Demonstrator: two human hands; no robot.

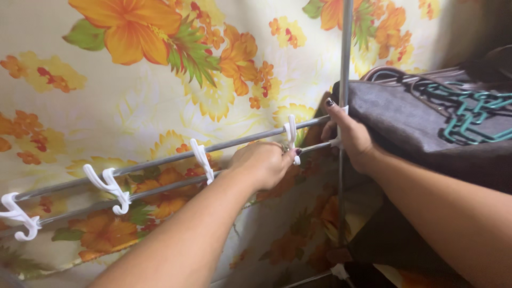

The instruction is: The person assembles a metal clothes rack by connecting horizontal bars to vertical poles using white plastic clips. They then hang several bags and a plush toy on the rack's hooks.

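Hooks hang along two rails; the left hand (264,162) pinches one white hook (291,136) at its fingertips, seemingly seating it. Right hand (349,136) grips the upright pole (345,48) just beyond. Pressing it home likely needs steady rails (160,160).

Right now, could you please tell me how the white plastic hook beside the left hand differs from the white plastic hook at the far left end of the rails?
The white plastic hook beside the left hand is touched by the left hand's fingers; the far-left white plastic hook hangs untouched. The first sits near the upright metal pole, the second far from it. Both clip across the two grey metal rails.
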